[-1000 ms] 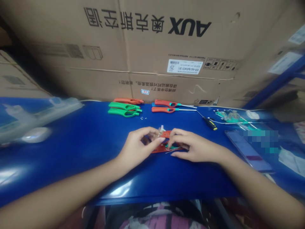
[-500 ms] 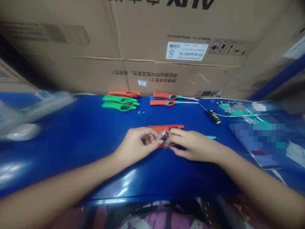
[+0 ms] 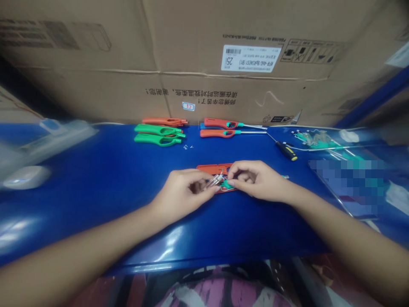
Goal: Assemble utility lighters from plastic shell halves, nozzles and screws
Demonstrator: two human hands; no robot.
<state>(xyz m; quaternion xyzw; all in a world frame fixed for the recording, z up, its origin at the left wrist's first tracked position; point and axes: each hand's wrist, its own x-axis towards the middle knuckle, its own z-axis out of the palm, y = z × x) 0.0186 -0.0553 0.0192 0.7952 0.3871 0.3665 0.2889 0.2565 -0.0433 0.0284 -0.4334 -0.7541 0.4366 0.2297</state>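
Between thumb and fingers, my left hand [image 3: 183, 189] grips a clear gas tank [image 3: 213, 181] with a metal valve at its upper end. My right hand [image 3: 260, 181] is closed in a pinch on a small green trigger part [image 3: 227, 183], just right of the tank. Under both hands lies an orange lighter shell [image 3: 211, 169], its halves apart on the blue table. Fingers hide much of the shell and of the green part. A thin white wire or tube curves below the green part.
Green lighter shells [image 3: 158, 140] lie at the back left, with orange lighters [image 3: 219, 133] beside them. A screwdriver [image 3: 286, 150], a pile of green parts with metal rods [image 3: 319, 143] and a phone [image 3: 348, 187] are at right. A cardboard box [image 3: 188, 51] stands behind.
My right hand has shifted slightly up and now pinches the green part beside the tank; the thin rod near its fingers no longer shows. My left hand keeps the tank in almost the same place.
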